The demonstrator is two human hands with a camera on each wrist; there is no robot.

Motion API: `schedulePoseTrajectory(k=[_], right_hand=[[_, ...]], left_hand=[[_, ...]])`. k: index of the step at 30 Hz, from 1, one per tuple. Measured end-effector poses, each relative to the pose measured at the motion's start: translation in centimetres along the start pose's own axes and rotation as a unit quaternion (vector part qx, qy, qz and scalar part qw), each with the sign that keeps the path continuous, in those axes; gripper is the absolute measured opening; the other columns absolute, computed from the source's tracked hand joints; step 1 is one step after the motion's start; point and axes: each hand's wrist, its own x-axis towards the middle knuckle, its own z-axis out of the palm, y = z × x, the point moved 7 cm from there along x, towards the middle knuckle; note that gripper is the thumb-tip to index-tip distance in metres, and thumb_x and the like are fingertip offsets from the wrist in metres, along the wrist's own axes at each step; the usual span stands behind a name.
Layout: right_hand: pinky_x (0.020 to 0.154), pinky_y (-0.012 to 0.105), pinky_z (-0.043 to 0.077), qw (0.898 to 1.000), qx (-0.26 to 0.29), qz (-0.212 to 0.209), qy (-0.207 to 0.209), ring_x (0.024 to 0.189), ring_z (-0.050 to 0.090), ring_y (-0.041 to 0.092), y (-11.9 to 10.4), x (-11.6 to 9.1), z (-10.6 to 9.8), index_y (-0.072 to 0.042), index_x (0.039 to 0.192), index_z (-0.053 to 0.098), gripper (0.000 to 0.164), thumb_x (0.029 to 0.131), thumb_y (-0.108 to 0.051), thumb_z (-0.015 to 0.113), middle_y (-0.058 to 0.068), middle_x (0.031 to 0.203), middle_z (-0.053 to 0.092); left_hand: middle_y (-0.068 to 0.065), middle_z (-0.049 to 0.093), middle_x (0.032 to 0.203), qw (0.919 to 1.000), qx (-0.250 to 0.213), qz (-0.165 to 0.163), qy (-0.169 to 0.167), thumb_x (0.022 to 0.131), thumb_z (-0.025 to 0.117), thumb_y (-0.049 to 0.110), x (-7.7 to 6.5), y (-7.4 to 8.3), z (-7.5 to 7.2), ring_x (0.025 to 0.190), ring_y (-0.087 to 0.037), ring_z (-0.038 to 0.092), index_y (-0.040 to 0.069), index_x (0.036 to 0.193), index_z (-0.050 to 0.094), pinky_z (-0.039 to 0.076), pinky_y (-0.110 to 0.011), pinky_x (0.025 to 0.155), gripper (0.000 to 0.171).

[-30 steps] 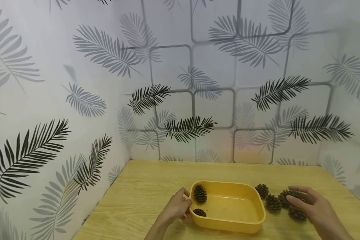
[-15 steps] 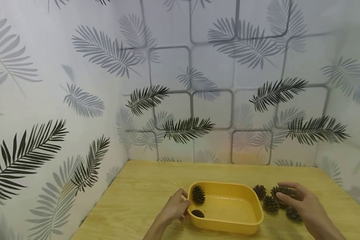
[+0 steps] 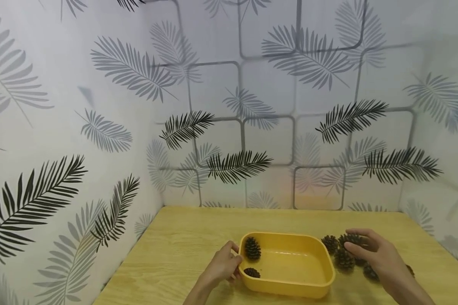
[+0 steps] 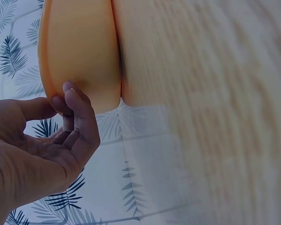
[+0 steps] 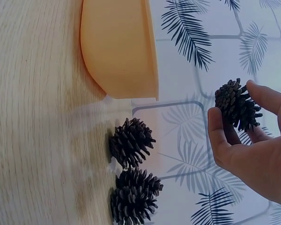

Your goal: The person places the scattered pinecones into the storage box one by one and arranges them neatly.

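My left hand (image 3: pixel 223 262) grips the left end of a yellow plastic basin (image 3: pixel 286 287), thumb at the rim and fingers against the outer wall. Inside, at that same end, lie two pine cones, one upper (image 3: pixel 252 248) and one lower (image 3: pixel 252 273). Beyond the basin's right end, my right hand (image 3: pixel 383 260) pinches a brown pine cone (image 5: pixel 238 105) between thumb and fingers. The right wrist view shows this cone held up off the table.
More pine cones rest on the wood-grain table (image 3: pixel 183 241) right of the basin: one (image 3: pixel 330 244) near its far corner, one (image 3: pixel 344 260) beside it, others partly behind my right hand. A leaf-patterned wall covering (image 3: pixel 267 140) rises behind the table and at the left.
My right hand has moved left and slightly up toward the basin, carrying the pine cone. A cone behind the right wrist has come into view. My left hand stays on the basin.
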Motion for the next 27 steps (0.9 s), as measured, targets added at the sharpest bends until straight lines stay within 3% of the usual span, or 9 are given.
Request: schedulePoseTrajectory(k=[13, 19, 27], right_hand=[[0.111, 0.061, 0.043, 1.0, -0.013, 0.013, -0.018, 0.148, 0.029, 0.051, -0.8, 0.3, 1.5, -0.007, 0.158, 0.038, 0.076, 0.101, -0.047, 0.067, 0.027, 0.166, 0.025], [0.109, 0.058, 0.047, 0.999, -0.029, -0.014, -0.02, 0.147, 0.029, 0.053, -1.7, 0.5, 2.1, -0.007, 0.16, 0.036, 0.077, 0.102, -0.047, 0.065, 0.028, 0.166, 0.026], [0.112, 0.061, 0.043, 0.999, -0.013, -0.027, -0.027, 0.146, 0.033, 0.052, -2.3, 0.7, 3.2, -0.005, 0.16, 0.036, 0.075, 0.103, -0.044, 0.065, 0.028, 0.165, 0.028]], left_hand=[[-0.011, 0.064, 0.076, 0.9999, -0.012, -0.004, -0.007, 0.104, 0.056, 0.006, -0.3, 0.1, -0.1, 0.057, -0.02, 0.066, -0.002, 0.121, 0.051, 0.052, -0.026, 0.044, 0.019], [-0.011, 0.064, 0.075, 0.9999, -0.012, -0.002, -0.003, 0.104, 0.057, 0.006, -0.1, 0.1, -0.2, 0.056, -0.018, 0.065, -0.001, 0.12, 0.052, 0.051, -0.025, 0.044, 0.019], [-0.013, 0.065, 0.075, 1.0, -0.005, 0.001, -0.002, 0.102, 0.057, 0.005, 0.0, 0.2, -0.1, 0.055, -0.017, 0.066, -0.001, 0.12, 0.052, 0.051, -0.024, 0.043, 0.019]])
